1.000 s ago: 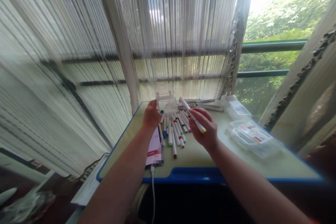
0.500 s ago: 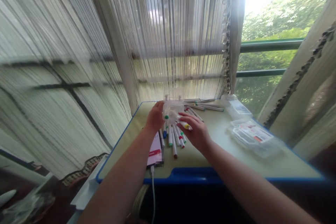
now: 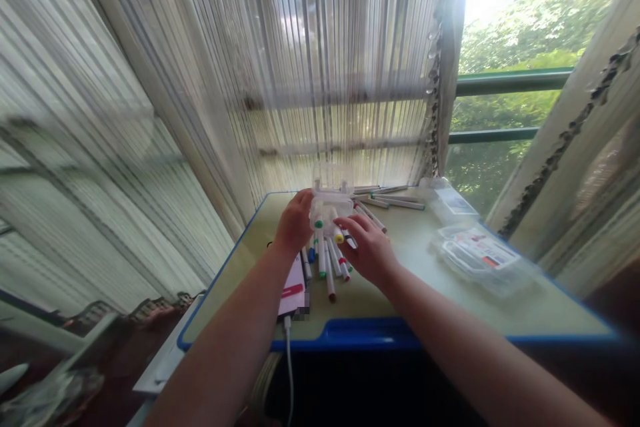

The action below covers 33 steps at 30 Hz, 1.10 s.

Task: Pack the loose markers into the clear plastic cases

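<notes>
My left hand (image 3: 296, 220) is closed round the left side of a clear plastic case (image 3: 332, 201), its lid raised at the back. A marker with a green end (image 3: 319, 223) lies inside the case on the left. My right hand (image 3: 367, 243) pinches a white marker with a yellow end (image 3: 339, 236), which points into the case opening; its far end is hidden in there. Under the case, several loose white markers (image 3: 332, 280) with coloured ends are fanned out on the table.
A phone (image 3: 294, 283) with a white cable (image 3: 290, 353) lies left of the loose markers. More markers (image 3: 400, 203) are scattered at the back of the blue-edged table (image 3: 425, 293). Two clear plastic cases (image 3: 480, 253) sit on the right. Curtains hang behind.
My right hand has moved left and turned the yellow-ended marker, which now lines up with the case opening beside the green-ended one. My left hand keeps hold of the case.
</notes>
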Available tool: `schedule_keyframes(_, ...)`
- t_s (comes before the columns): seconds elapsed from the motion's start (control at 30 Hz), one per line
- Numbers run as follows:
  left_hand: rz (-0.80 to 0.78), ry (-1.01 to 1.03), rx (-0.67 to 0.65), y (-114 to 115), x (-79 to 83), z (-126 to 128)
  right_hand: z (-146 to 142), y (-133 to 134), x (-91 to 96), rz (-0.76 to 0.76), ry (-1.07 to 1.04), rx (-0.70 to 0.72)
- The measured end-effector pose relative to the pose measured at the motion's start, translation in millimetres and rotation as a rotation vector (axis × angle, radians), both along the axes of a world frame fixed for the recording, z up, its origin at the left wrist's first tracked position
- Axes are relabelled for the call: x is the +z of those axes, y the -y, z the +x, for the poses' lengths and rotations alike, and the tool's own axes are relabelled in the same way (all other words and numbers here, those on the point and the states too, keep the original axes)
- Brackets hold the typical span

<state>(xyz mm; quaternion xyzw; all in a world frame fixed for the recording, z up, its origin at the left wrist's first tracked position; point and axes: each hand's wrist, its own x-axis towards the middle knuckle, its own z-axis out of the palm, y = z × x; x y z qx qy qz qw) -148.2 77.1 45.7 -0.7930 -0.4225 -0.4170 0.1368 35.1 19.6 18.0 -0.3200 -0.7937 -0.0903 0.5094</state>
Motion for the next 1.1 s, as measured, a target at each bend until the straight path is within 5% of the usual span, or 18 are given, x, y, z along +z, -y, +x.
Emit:
schedule_keyframes(0.63,-0.001,-0.043,0.023,-3.9,-2.7,-0.1,1.7,2.2,4.7,-0.106,0.020,-0.225)
schedule_keyframes(0.97,-0.045,0.008,0.107,-6.7,-3.1,-0.6,4.2,1.6,4.2,-0.057,0.013,-0.168)
schedule_keyframes(1.1,-0.018,0.051,0.166,-9.8,-0.8,-6.7,3.6,5.3,7.3,-0.184,-0.039,-0.218)
